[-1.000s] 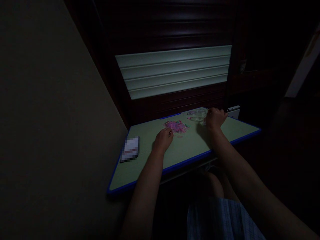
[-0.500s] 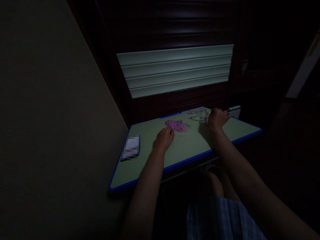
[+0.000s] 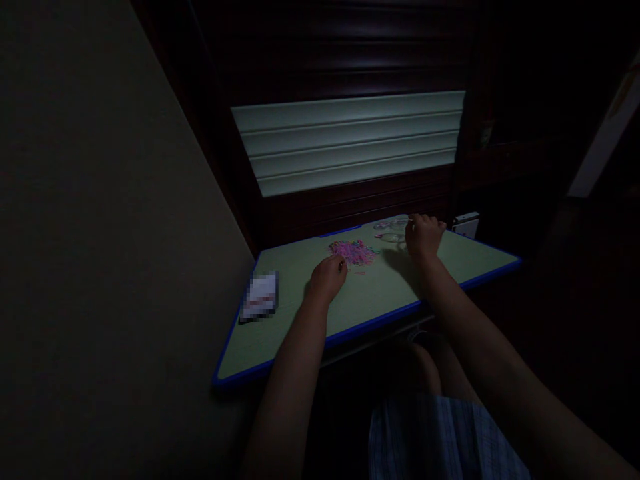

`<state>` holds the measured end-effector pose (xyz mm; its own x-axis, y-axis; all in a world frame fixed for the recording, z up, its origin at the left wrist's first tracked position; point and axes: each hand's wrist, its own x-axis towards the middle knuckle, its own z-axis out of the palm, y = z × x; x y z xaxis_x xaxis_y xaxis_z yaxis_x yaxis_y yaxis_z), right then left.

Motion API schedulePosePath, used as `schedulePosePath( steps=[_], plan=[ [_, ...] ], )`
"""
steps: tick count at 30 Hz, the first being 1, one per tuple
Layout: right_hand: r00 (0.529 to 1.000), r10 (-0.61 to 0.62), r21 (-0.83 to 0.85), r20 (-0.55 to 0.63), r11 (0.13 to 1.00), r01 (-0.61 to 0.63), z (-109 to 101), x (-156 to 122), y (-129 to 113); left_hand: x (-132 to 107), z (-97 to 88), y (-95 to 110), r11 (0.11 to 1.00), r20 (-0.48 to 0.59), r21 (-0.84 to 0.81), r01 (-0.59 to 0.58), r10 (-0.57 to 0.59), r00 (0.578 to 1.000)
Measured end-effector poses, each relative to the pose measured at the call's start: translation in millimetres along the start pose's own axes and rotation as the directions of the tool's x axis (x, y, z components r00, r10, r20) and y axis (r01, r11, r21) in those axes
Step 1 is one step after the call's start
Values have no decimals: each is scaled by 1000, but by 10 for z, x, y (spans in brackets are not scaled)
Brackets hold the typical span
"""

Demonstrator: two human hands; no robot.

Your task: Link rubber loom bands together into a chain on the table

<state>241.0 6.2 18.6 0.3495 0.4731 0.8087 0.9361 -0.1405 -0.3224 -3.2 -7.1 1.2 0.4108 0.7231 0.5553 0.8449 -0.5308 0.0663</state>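
A loose pile of small, thin looped pieces, mostly pink with a few green and yellow ones, lies on the pale table. At its near left edge rests my left hand, fingers curled into a pinch; whatever they hold is too small and dark to make out. My right hand hovers farther right with its fingers bent together, and their grip is hidden behind the knuckles. Just left of it lie clear, rounded plastic-looking items with pink ends, partly covered by the hand. One stray pink piece lies in front of the pile.
The table has a blue rim. A blurred white packet sits at its left, by the wall. Behind stands a dark wooden panel with pale slats. A white box-like object shows beyond the right rear edge.
My right hand has shifted left, covering more of the clear items. My left hand stays beside the pile in the same pinch. The whole view has moved slightly.
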Motion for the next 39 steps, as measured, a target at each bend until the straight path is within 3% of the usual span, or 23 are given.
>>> schedulePosePath(
  steps=[6,9,12,15,18,21,31,39],
  plan=[
    [970,-222,151,95,967,206,67,-60,-155,-3,23,-10,1000,5,3,-15,15,1000],
    [957,-223,279,186,946,166,158,-118,-217,-4,18,-5,1000,12,13,-16,16,1000],
    [900,-263,349,347,927,136,250,-180,-259,-2,0,8,1000,38,19,-8,7,999],
    [852,-275,354,446,928,114,308,-227,-274,-2,-15,22,1000,54,19,8,-9,998],
    [840,-206,309,502,950,48,345,-246,-256,-8,-19,25,1000,42,-1,-1,1,999],
    [835,-148,266,530,964,2,375,-252,-222,-13,-22,26,1000,57,3,1,-1,998],
    [824,-130,223,552,975,4,434,-272,-177,-13,-14,29,999,62,33,3,-5,998],
    [789,-163,151,592,984,90,454,-272,-178,-20,-22,26,1000,67,24,0,-1,998]
  ],
)
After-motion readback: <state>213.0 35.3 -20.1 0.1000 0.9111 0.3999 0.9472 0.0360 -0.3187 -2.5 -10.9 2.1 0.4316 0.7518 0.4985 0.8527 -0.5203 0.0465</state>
